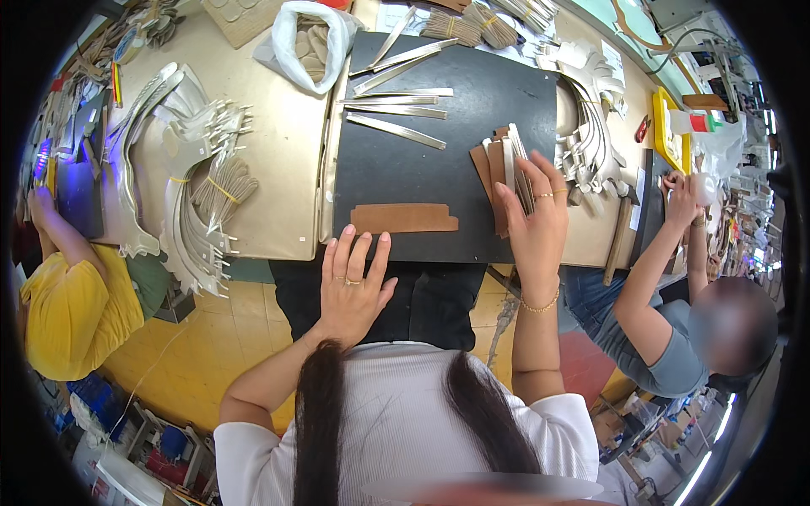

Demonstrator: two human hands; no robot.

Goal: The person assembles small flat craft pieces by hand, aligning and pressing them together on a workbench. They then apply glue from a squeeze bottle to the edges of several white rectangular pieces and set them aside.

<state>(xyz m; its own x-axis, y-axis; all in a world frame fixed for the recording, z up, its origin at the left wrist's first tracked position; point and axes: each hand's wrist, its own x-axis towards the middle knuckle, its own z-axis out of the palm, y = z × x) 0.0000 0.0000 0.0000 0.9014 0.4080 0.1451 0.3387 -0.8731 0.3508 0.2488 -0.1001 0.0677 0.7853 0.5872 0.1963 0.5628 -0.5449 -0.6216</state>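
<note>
A flat brown leather piece (405, 218) with notched ends lies lengthwise near the front of the black work mat (498, 88). My left hand (354, 282) rests at the mat's front edge with fingers spread, the fingertips close to the leather's lower edge. Over a fanned stack of brown and cream strips (498, 181) on the mat's right side is my right hand (540, 219). Its thumb and fingers are apart, partly covering the strips; no firm grip shows. Several narrow pale strips (396, 110) lie loosely across the mat's upper left.
An open white plastic bag (314, 42) of tan pieces stands beyond the mat. Bundled curved cream pieces (181, 169) lie left, more curved pieces (584, 110) right. A hammer (623, 228) lies by the right edge. Co-workers sit at left, in a yellow top (80, 308), and right, in grey (662, 350).
</note>
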